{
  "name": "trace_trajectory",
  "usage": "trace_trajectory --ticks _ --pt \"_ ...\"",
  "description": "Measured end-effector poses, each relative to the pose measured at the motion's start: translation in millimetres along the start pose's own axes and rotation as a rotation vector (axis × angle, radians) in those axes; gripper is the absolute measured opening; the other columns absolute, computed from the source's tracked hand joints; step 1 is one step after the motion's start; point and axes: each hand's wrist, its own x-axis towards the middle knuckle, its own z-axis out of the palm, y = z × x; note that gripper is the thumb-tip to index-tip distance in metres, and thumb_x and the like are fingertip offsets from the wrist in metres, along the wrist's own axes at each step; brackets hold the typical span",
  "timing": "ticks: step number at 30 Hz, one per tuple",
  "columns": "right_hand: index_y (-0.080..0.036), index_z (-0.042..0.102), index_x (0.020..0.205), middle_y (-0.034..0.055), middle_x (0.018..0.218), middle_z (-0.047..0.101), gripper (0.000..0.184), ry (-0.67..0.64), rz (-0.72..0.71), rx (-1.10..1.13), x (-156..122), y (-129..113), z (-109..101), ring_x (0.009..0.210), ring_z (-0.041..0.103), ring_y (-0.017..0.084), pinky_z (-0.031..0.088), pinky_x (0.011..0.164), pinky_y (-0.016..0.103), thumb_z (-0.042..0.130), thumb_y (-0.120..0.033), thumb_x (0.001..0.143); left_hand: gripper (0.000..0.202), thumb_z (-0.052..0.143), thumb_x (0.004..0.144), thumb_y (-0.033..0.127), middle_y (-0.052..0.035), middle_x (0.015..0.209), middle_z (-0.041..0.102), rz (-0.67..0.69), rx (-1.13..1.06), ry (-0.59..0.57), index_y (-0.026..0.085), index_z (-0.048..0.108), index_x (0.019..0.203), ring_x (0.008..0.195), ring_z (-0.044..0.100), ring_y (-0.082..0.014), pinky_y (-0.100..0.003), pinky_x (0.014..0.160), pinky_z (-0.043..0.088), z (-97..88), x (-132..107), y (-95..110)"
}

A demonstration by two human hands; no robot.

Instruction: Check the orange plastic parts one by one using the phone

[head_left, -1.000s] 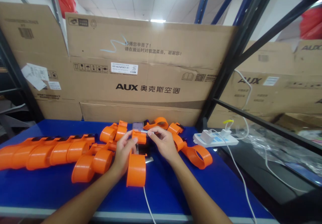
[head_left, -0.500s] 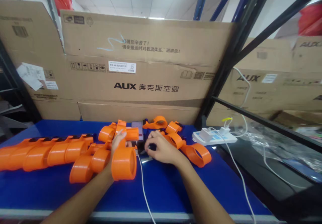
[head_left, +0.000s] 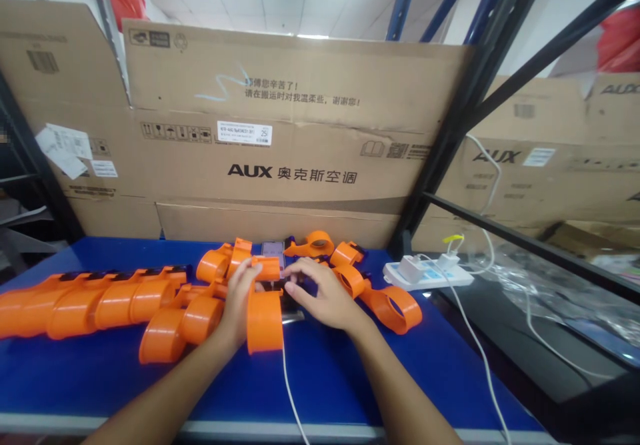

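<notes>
My left hand is wrapped round an orange plastic tape dispenser, its wide ring hanging toward me and its narrower roller part pointing right. My right hand is at the dispenser's right side, fingers curled and thumb bent in near its dark end; whatever sits between the fingertips is too small to make out. Under the hands lie some dark and metallic pieces, partly hidden. A phone lies just behind them, with a white cable running toward me.
Several orange dispensers lie in a row at left, with others beside my left forearm and at right. A white power strip sits at the table's right edge. A cardboard wall and black rack post stand behind.
The dispenser in my left hand has moved right and turned slightly. My right hand has risen from the table pieces, bringing its fingertips up to the dispenser's end.
</notes>
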Motion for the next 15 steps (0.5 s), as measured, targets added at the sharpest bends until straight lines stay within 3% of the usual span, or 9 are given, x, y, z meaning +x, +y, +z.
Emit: trace_trajectory --ticks 3,6,11,15 --pt "-0.024 0.058 0.136 0.0088 0.118 0.066 0.056 -0.118 -0.051 0.185 -3.2 -10.2 3.3 0.105 0.063 0.025 0.052 0.093 0.041 0.075 -0.049 0.088 0.039 0.080 0.075 0.045 0.0018 0.079 0.069 0.060 0.092 0.065 0.021 0.062 0.100 0.065 0.065 -0.0160 -0.026 0.060 0.050 0.4 3.9 -5.8" --pt "-0.026 0.055 0.142 0.0107 0.139 0.061 0.078 -0.245 -0.049 0.213 -6.5 -17.5 10.1 0.125 0.059 0.031 0.047 0.107 0.047 0.087 -0.051 0.075 0.044 0.079 0.076 0.047 -0.0007 0.094 0.073 0.109 0.187 0.145 0.023 0.065 0.111 0.085 0.070 -0.0206 -0.030 0.076 0.055 -4.7 8.6 -13.6" --pt "-0.026 0.054 0.140 0.0102 0.140 0.061 0.072 -0.238 -0.007 0.305 -6.9 -22.8 14.6 0.123 0.062 0.030 0.049 0.107 0.046 0.086 -0.045 0.078 0.049 0.074 0.083 0.053 -0.0071 0.122 0.072 0.119 0.253 0.170 0.026 0.066 0.123 0.116 0.067 -0.0285 -0.038 0.095 0.053 -6.9 9.9 -15.9" --pt "-0.027 0.047 0.143 0.0111 0.143 0.056 0.070 -0.047 0.032 0.444 -5.0 -20.9 14.4 0.128 0.059 0.031 0.050 0.107 0.046 0.082 -0.042 0.084 0.049 0.064 0.089 0.060 -0.0102 0.126 0.072 0.192 0.245 0.035 0.023 0.071 0.121 0.124 0.063 -0.0291 -0.039 0.102 0.050 0.1 4.5 -14.2"
